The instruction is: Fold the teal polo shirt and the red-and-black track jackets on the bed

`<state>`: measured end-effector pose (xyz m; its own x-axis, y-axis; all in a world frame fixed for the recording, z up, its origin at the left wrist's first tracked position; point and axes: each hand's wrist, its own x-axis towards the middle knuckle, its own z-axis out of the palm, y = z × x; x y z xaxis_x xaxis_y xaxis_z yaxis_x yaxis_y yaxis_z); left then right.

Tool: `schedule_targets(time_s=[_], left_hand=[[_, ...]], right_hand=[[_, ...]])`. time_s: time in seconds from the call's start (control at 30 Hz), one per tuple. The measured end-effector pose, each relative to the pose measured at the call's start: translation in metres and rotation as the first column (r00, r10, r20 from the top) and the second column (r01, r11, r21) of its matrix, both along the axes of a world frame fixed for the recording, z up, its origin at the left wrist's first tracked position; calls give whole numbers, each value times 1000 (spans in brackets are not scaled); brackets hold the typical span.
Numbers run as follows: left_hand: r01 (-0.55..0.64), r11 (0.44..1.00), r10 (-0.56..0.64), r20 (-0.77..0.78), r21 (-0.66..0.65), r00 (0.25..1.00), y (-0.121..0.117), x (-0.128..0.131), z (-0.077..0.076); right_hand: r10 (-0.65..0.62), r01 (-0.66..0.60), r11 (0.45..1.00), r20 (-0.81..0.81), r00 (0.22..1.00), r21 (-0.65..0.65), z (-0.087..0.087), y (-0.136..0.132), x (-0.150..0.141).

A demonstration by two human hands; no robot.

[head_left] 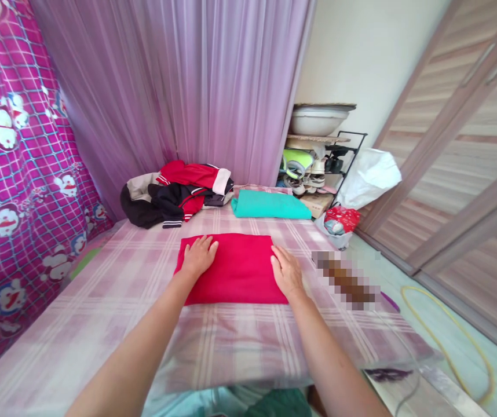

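Note:
A red cloth [235,269], folded into a flat rectangle, lies on the plaid bed sheet [131,301] in front of me. My left hand [200,255] rests on its upper left part, palm down and fingers stretched out. At the right edge of the cloth is my right hand [287,271], fingers extended and lying against that edge. Neither hand grips anything that I can see. Beyond the red cloth lies a folded turquoise cloth [270,204].
Dark and red clothes [179,194] are heaped at the far left. A rack [353,156] with shoes and a basin [320,120] stands at the back right, near a white bag [372,174]. A blurred-out brown object [348,282] lies at the bed's right side.

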<state>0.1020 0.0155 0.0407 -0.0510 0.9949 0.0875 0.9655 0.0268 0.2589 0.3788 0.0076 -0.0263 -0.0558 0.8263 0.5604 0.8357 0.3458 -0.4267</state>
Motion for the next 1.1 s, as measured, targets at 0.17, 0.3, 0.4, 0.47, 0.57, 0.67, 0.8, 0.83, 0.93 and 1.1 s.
schedule_targets(time_s=[0.17, 0.3, 0.4, 0.47, 0.57, 0.67, 0.8, 0.83, 0.93, 1.1], left_hand=[[71, 991, -57, -126, 110, 990, -15, -15, -7], [70, 988, -57, -104, 134, 993, -17, -23, -34], [72, 976, -70, -20, 206, 997, -9, -30, -48], [76, 965, -98, 76, 250, 992, -3, -38, -55], [80, 951, -158, 246, 300, 956, 0, -53, -62], [51, 940, -172, 341, 336, 924, -6, -67, -67], [10, 932, -144, 344, 363, 928, -19, -76, -69], [-18, 929, -114, 333, 369, 936, -22, -76, -68], [-158, 917, 54, 279, 366, 959, -31, -74, -63], [-358, 911, 340, 117, 204, 933, -43, -66, -51]], right_hand=[[25, -25, 1000, -30, 999, 1, -2, -8, 4], [58, -60, 996, -33, 998, -60, -2, -10, 2], [56, -59, 998, -80, 995, -34, -5, -8, 3], [54, -55, 998, -111, 992, -5, -8, -6, 4], [51, -48, 999, -125, 991, 21, -11, -6, 6], [41, -42, 999, -117, 992, -3, -12, -7, 6], [13, -20, 997, -88, 996, -72, -11, -9, 4], [-14, 7, 996, -76, 997, -93, -11, -9, 4], [-121, 115, 981, -32, 992, -155, -11, -10, 3], [-180, 197, 954, 94, 979, -227, -2, -13, 0]])
